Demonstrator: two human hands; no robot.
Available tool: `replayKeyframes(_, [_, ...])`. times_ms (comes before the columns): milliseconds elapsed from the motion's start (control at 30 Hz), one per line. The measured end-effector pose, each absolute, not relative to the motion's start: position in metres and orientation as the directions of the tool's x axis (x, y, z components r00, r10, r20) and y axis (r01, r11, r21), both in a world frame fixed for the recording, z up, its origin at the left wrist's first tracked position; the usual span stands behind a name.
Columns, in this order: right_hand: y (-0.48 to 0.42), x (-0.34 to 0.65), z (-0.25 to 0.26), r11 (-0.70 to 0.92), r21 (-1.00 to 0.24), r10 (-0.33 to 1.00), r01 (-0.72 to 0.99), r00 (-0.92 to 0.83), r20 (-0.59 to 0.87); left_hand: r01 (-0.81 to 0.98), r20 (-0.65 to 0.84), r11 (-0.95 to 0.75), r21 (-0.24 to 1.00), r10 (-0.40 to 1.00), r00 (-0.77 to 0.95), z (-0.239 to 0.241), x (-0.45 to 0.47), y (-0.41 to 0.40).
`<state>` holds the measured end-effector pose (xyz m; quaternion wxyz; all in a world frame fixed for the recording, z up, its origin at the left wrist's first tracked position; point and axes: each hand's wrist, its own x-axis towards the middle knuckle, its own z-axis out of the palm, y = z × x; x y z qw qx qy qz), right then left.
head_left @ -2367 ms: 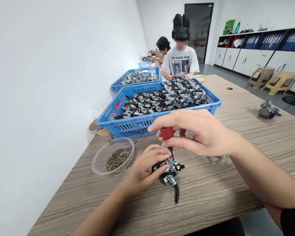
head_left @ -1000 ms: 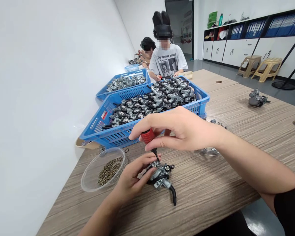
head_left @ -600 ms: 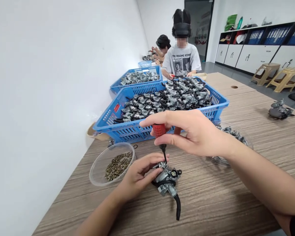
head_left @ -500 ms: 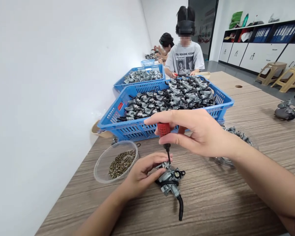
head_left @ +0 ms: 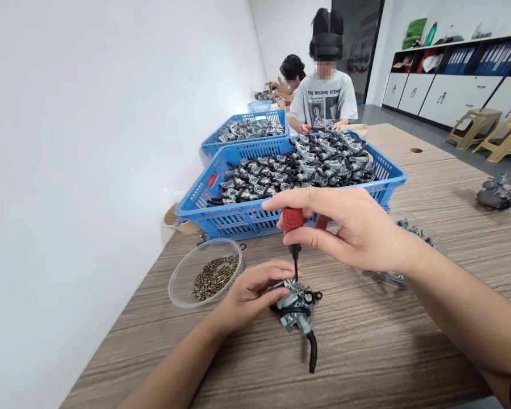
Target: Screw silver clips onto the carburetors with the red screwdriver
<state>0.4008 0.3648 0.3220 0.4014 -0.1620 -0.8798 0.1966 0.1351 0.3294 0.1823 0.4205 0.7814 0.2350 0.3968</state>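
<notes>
A metal carburetor [head_left: 296,307] with a black hose lies on the wooden table in front of me. My left hand [head_left: 255,289] grips its left side, thumb on top and fingers behind. In my right hand [head_left: 344,227] is a screwdriver [head_left: 293,220] with a red handle, pinched between thumb and fingers. The index finger reaches over the top of the handle. Its dark shaft points down, nearly upright, and the tip meets the carburetor's far edge. The screw head under the tip is too small to make out.
Left of my hands stands a clear round tub [head_left: 204,272] of brassy screws. A second clear tub [head_left: 392,278] of metal parts sits partly behind my right wrist. Beyond is a blue crate [head_left: 238,221] heaped with carburetors. Another carburetor [head_left: 498,193] rests at right. Two people work farther back.
The screwdriver has come more upright, and my right hand appears slightly farther right. My left hand keeps its grip on the carburetor. The whole view has shifted a little.
</notes>
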Motion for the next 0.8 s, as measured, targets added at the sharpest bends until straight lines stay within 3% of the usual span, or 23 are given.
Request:
replayKeyframes(367, [0.362, 0.398, 0.320, 0.888, -0.453, 0.402, 0.076, -0.606, 0.686, 0.030, 0.437, -0.563, 0.826, 0.673, 0.596, 0.185, 0.135, 0.329])
replayKeyframes(500, [0.364, 0.392, 0.312, 0.918, -0.392, 0.348, 0.058, -0.593, 0.726, 0.041, 0.404, -0.517, 0.855, 0.714, 0.572, 0.174, 0.137, 0.325])
replayKeyframes(800, [0.345, 0.406, 0.328, 0.833, -0.544, 0.425, 0.104, -0.751, 0.505, 0.099, 0.390, -0.534, 0.840, 0.719, 0.575, 0.168, 0.145, 0.322])
